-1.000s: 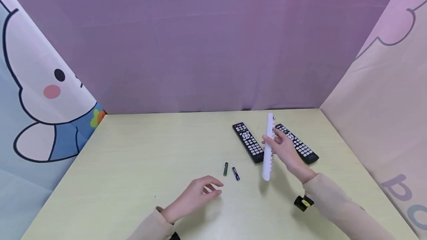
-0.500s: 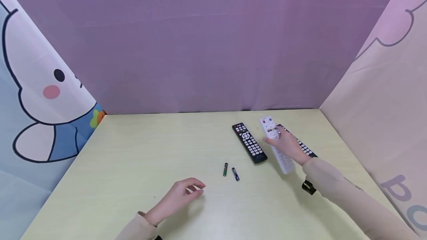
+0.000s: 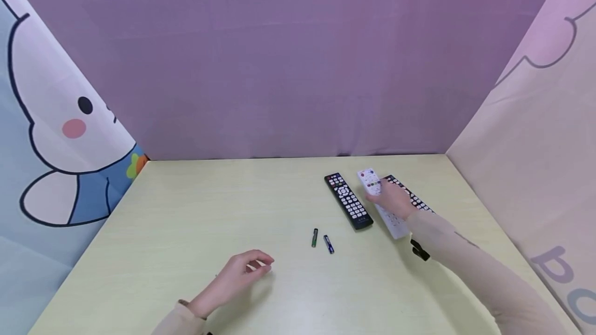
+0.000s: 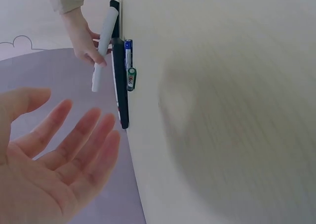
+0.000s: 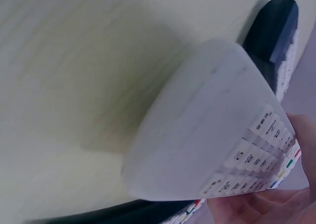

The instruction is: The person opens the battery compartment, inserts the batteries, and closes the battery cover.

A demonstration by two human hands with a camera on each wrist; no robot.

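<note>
My right hand (image 3: 392, 199) grips a white remote control (image 3: 369, 180) by its sides, buttons up, slightly above the table between two black remotes. One black remote (image 3: 348, 200) lies to its left; the other black remote (image 3: 412, 195) lies to its right, partly hidden by the hand and sleeve. The right wrist view shows the white remote (image 5: 192, 120) close up, its near end off the table. My left hand (image 3: 235, 279) hovers over the front of the table, holding nothing, its fingers loosely bent. In the left wrist view the left hand (image 4: 54, 164) is palm-up to the camera.
A green battery (image 3: 314, 238) and a blue battery (image 3: 328, 244) lie on the pale table (image 3: 209, 211) between the hands. A purple cloth wall (image 3: 298, 66) stands at the back, with printed panels at both sides.
My right hand has turned the white remote from on edge to buttons up and lowered it between the black remotes. My left hand has drawn back to the left, away from the batteries.
</note>
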